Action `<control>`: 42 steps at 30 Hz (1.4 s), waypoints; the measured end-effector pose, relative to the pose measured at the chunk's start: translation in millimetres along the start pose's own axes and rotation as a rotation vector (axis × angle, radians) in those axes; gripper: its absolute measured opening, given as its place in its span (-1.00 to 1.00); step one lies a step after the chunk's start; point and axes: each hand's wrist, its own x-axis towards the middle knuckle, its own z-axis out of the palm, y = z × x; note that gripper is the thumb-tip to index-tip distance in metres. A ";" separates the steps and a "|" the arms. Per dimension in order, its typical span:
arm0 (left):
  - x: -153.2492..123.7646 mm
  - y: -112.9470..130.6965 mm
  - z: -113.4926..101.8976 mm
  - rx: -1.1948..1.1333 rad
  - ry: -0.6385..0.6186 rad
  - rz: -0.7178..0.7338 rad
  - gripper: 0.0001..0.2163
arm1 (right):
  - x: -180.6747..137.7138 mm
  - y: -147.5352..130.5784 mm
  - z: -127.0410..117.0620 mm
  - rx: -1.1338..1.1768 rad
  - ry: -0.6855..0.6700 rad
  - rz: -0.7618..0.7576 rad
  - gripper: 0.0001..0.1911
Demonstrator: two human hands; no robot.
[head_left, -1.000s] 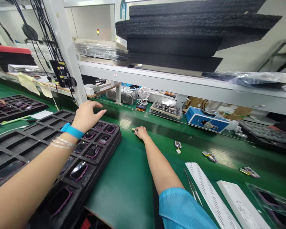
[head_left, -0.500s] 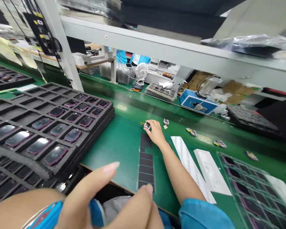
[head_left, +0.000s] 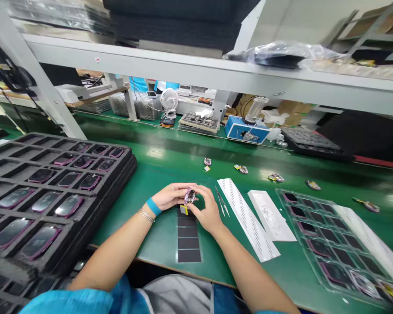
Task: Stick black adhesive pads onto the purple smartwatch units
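Observation:
At the middle of the bench, both my hands are closed on a small purple-rimmed watch case (head_left: pixel 190 196) with its inner parts showing. My left hand (head_left: pixel 169 197) grips it from the left, fingertips behind its rim. From the right, my right hand (head_left: pixel 209 211) pinches its edge between thumb and fingers. A small yellow-edged battery (head_left: pixel 184 209) hangs just below the case. Under my hands lies a strip of black rectangular stickers (head_left: pixel 189 243), its upper end partly hidden. Beside my right hand are metal tweezers (head_left: pixel 222 203) on the green mat.
Dark foam trays (head_left: pixel 116 192) holding purple-framed screens are stacked at left. To the right lie a white perforated strip (head_left: pixel 249 220), a white box lid (head_left: pixel 271 216) and a clear blister tray (head_left: pixel 314 244). Several watch cases (head_left: pixel 277 178) rest farther back. A shelf beam (head_left: pixel 183 65) crosses above.
My left hand has moved from near the camera to the watch case and taken hold of it. My right hand has brought the case closer. The view has shifted right.

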 end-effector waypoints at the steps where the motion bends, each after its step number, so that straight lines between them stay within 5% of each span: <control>1: -2.1 -2.4 -1.8 -0.029 -0.021 -0.012 -0.55 | 0.0 0.7 1.0 -0.003 -0.007 0.005 -0.55; 6: -8.7 -7.4 2.9 -0.089 0.074 -0.036 -0.53 | 1.6 1.2 -2.1 0.011 -0.110 0.069 -0.70; 10: -7.6 -9.2 7.8 -0.138 0.179 0.002 -0.53 | 3.5 0.4 -1.9 0.068 -0.068 0.131 -0.92; 24: -5.3 -16.4 5.1 -0.102 0.177 0.139 -0.56 | -1.8 -8.5 3.9 0.075 0.069 0.154 -0.98; 42: -5.5 -16.7 4.3 -0.088 0.154 0.118 -0.54 | -4.1 -2.7 7.5 -0.020 0.136 0.081 -0.92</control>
